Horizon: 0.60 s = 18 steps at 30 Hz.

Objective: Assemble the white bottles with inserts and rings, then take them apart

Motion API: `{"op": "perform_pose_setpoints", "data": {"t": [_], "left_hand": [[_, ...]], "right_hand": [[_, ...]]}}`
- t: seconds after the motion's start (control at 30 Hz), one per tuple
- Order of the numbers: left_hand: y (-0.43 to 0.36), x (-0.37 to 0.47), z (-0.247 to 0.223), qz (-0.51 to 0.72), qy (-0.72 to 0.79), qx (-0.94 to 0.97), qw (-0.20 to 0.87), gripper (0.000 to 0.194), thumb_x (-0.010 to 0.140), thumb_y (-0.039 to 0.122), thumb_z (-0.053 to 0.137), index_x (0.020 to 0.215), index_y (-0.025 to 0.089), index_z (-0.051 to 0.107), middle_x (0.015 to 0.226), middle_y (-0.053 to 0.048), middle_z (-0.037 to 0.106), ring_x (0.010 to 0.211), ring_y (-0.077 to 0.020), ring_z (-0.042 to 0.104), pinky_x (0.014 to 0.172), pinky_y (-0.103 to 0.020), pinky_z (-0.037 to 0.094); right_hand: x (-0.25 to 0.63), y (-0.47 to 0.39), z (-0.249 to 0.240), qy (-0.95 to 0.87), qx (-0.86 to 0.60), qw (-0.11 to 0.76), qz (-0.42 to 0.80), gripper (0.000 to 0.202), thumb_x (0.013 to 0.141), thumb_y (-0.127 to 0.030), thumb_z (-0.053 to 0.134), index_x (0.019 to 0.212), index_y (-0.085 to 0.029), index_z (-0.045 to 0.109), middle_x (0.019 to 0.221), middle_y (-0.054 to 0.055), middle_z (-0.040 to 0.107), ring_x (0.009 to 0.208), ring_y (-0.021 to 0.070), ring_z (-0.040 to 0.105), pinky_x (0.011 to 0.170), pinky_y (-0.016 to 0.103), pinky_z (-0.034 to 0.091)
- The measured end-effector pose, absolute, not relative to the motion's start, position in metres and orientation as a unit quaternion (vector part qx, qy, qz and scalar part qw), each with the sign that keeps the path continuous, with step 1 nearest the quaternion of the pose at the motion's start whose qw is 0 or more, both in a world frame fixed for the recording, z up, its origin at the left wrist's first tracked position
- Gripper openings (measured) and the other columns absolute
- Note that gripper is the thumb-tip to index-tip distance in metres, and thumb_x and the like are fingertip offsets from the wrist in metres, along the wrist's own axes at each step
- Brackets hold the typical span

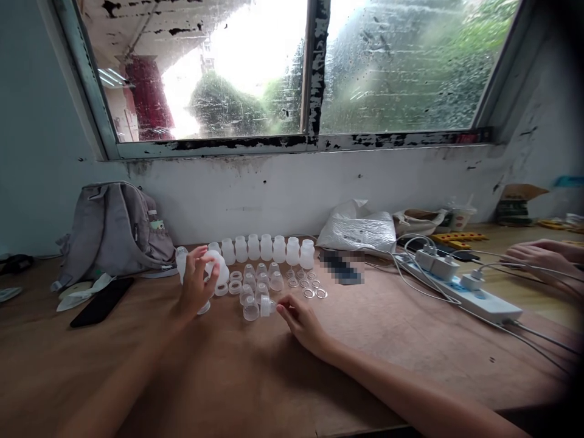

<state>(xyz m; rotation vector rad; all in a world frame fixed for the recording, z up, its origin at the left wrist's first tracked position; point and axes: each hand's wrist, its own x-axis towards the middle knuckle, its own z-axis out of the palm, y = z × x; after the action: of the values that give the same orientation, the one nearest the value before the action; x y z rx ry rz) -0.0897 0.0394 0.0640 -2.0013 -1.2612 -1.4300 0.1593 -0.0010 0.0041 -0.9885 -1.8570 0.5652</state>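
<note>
My left hand (pixel 197 283) curls its fingers and thumb around a small frosted baby bottle (pixel 219 266), which leans and is partly hidden by the hand. Another bottle (pixel 180 263) stands to the left of that hand, and a white round piece (pixel 204 308) lies beneath it. With thumb and fingertips, my right hand (pixel 301 322) pinches the narrow end of a clear bottle nipple in a collar (pixel 266 306), tipped on its side. Clear domed caps (pixel 276 280) stand grouped beside it. Behind them runs a row of frosted bottles (pixel 266 248).
White collars (pixel 235 286) and thin rings (pixel 309 292) lie near the caps. A grey backpack (pixel 112 231) and black phone (pixel 101 302) are at left. A silver bag (pixel 358 228) and power strip (pixel 460 289) with cables sit right. Another person's hands (pixel 542 261) rest at far right.
</note>
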Motion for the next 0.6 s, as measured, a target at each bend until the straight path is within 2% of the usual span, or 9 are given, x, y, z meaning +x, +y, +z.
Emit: {"op": "perform_pose_setpoints", "data": {"t": [0.1, 0.27, 0.33, 0.47, 0.53, 0.6], "left_hand": [[0.016, -0.075, 0.043, -0.51, -0.399, -0.758, 0.079, 0.012, 0.082, 0.023, 0.039, 0.093, 0.02, 0.042, 0.11, -0.008, 0.043, 0.103, -0.0186, 0.045, 0.083, -0.032, 0.042], [0.005, -0.064, 0.009, -0.461, -0.275, -0.843, 0.018, 0.016, 0.078, 0.018, 0.046, 0.093, 0.02, 0.043, 0.104, -0.008, 0.046, 0.1, -0.0195, 0.047, 0.085, -0.036, 0.04], [0.008, -0.062, 0.001, -0.484, -0.257, -0.836, -0.036, 0.026, 0.076, 0.021, 0.051, 0.1, 0.021, 0.041, 0.108, -0.009, 0.044, 0.104, -0.0213, 0.045, 0.084, -0.036, 0.041], [0.009, -0.052, -0.011, -0.518, -0.283, -0.784, -0.193, 0.065, 0.064, 0.035, 0.066, 0.115, 0.023, 0.028, 0.117, -0.013, 0.04, 0.106, -0.0247, 0.044, 0.077, -0.034, 0.044], [0.007, -0.048, -0.013, -0.49, -0.321, -0.766, -0.264, 0.072, 0.061, 0.036, 0.069, 0.116, 0.023, 0.024, 0.112, -0.012, 0.047, 0.096, -0.0223, 0.051, 0.076, -0.034, 0.044], [0.003, -0.045, -0.01, -0.455, -0.348, -0.761, -0.305, 0.071, 0.058, 0.037, 0.071, 0.112, 0.022, 0.027, 0.099, -0.007, 0.055, 0.085, -0.0198, 0.055, 0.073, -0.032, 0.045]], "right_hand": [[0.16, 0.002, 0.003, -0.732, -0.406, 0.483, 0.255, 0.017, 0.083, -0.036, 0.041, 0.08, -0.02, 0.047, 0.065, 0.0, 0.048, 0.052, 0.0098, 0.043, 0.048, 0.022, 0.035], [0.161, 0.006, -0.001, -0.711, -0.405, 0.491, 0.299, 0.015, 0.084, -0.035, 0.038, 0.084, -0.021, 0.044, 0.065, -0.002, 0.044, 0.047, 0.0077, 0.041, 0.041, 0.02, 0.033], [0.161, 0.005, -0.002, -0.706, -0.399, 0.494, 0.313, 0.014, 0.084, -0.034, 0.038, 0.084, -0.021, 0.043, 0.066, -0.003, 0.042, 0.045, 0.0067, 0.04, 0.04, 0.019, 0.033], [0.16, 0.003, -0.001, -0.685, -0.386, 0.502, 0.36, 0.012, 0.084, -0.033, 0.037, 0.087, -0.021, 0.04, 0.065, -0.004, 0.041, 0.041, 0.005, 0.037, 0.037, 0.018, 0.032], [0.16, 0.002, -0.001, -0.668, -0.38, 0.518, 0.374, 0.013, 0.085, -0.034, 0.035, 0.089, -0.022, 0.039, 0.066, -0.004, 0.041, 0.04, 0.0045, 0.037, 0.036, 0.018, 0.032], [0.16, 0.003, 0.0, -0.657, -0.372, 0.538, 0.376, 0.014, 0.085, -0.035, 0.035, 0.089, -0.022, 0.038, 0.067, -0.004, 0.042, 0.04, 0.0044, 0.037, 0.036, 0.017, 0.031]]}}
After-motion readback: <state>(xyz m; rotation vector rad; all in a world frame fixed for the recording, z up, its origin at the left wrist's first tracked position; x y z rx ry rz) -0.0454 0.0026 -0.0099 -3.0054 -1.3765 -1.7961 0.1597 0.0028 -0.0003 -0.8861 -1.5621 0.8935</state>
